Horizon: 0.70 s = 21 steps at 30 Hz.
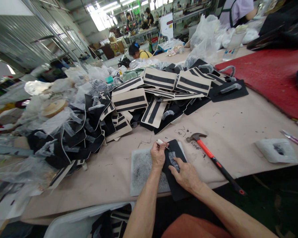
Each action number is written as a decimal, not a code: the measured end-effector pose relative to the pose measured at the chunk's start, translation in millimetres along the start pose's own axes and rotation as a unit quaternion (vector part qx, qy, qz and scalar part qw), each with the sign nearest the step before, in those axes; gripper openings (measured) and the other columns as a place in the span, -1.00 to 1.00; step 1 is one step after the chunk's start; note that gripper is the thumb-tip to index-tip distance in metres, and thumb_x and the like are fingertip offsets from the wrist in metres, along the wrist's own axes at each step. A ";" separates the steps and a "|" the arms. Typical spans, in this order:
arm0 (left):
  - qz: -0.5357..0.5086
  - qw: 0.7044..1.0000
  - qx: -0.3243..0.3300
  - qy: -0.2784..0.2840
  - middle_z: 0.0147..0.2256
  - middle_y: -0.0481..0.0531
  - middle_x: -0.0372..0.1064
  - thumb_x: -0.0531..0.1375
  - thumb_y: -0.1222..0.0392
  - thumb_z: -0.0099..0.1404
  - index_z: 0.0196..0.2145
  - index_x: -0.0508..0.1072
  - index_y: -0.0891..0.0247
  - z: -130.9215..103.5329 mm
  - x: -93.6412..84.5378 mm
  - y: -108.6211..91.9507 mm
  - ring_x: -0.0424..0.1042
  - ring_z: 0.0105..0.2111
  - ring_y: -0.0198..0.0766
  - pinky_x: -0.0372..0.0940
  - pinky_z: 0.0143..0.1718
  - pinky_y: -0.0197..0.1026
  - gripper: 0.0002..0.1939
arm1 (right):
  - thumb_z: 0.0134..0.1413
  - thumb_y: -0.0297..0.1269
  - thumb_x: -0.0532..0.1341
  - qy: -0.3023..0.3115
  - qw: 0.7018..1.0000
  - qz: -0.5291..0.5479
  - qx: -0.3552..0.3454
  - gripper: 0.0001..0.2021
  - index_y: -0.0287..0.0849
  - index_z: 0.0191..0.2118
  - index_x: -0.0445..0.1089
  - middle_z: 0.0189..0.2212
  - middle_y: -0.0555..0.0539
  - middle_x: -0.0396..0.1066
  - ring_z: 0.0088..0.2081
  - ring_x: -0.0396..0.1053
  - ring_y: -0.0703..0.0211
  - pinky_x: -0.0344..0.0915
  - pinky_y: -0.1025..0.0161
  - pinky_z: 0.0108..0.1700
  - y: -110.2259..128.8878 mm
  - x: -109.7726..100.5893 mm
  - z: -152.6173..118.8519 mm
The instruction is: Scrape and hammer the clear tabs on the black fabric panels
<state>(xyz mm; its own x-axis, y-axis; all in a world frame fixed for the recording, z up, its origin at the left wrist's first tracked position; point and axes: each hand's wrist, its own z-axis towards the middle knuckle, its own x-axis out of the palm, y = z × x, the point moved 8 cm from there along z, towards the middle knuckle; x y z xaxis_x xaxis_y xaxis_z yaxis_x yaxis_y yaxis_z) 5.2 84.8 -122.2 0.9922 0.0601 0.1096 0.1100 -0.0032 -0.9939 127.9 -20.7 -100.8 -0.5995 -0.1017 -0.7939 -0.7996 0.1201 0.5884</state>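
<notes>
On the speckled grey pad (pixel 141 168), your left hand (pixel 158 155) pinches a small white tool (pixel 161 142) while your right hand (pixel 186 173) presses spread fingers onto the flat black panel (pixel 175 188).

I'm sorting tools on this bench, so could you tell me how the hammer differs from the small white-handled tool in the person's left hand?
The hammer lies untouched on the table; the white-handled tool is gripped in the left hand. The hammer is much longer, with a red-and-black handle, while the white-handled tool is short and pale. Both sit near the black piece.
</notes>
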 end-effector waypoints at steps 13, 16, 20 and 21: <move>0.193 0.970 0.122 0.080 -0.29 0.04 0.56 0.22 0.11 0.32 -0.23 0.47 0.21 -8.0 9.6 -20.1 0.54 -0.29 -0.21 0.39 -0.19 -0.23 -0.86 | 0.27 -0.03 0.11 -0.161 0.986 0.020 -0.033 -0.56 -0.24 0.10 0.32 -0.14 -0.22 0.45 -0.15 0.42 -0.01 0.33 0.12 -0.09 -47.0 -67.8 -2.6; 0.172 0.973 0.117 0.102 -0.26 0.06 0.57 0.19 0.13 0.34 -0.19 0.47 0.21 -6.4 11.5 -17.3 0.56 -0.26 -0.19 0.40 -0.17 -0.20 -0.86 | 0.20 -0.12 0.17 -0.182 0.971 -0.152 0.025 -0.60 -0.28 0.05 0.34 -0.05 -0.34 0.37 -0.07 0.36 -0.15 0.30 0.04 -0.08 -94.9 -89.6 -0.8; 0.179 0.973 0.114 0.093 -0.29 0.06 0.57 0.19 0.14 0.34 -0.19 0.49 0.22 -3.9 13.3 -17.7 0.55 -0.27 -0.18 0.40 -0.17 -0.20 -0.85 | 0.21 -0.23 0.13 -0.055 0.979 -0.165 0.110 -0.79 -0.23 -0.14 0.36 -0.26 -0.21 0.39 -0.30 0.38 0.01 0.24 0.17 -0.31 -149.9 -84.3 -1.3; 0.189 0.971 0.118 0.083 -0.30 0.05 0.56 0.20 0.14 0.33 -0.21 0.49 0.22 -4.1 13.6 -19.2 0.55 -0.29 -0.18 0.39 -0.19 -0.21 -0.86 | 0.18 -0.25 0.13 -0.032 0.984 -0.118 0.128 -0.85 -0.22 -0.21 0.35 -0.32 -0.18 0.38 -0.33 0.37 0.05 0.23 0.20 -0.34 -155.9 -81.9 -2.6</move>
<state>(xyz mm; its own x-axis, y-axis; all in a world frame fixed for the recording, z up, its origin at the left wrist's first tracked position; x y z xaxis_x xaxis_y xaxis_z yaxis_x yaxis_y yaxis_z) 16.8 81.6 -101.5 0.9570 -0.0636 -0.2829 -0.2610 0.2360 -0.9360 301.6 -33.6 -127.1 -0.3876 -0.0954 -0.9169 -0.8765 0.3462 0.3345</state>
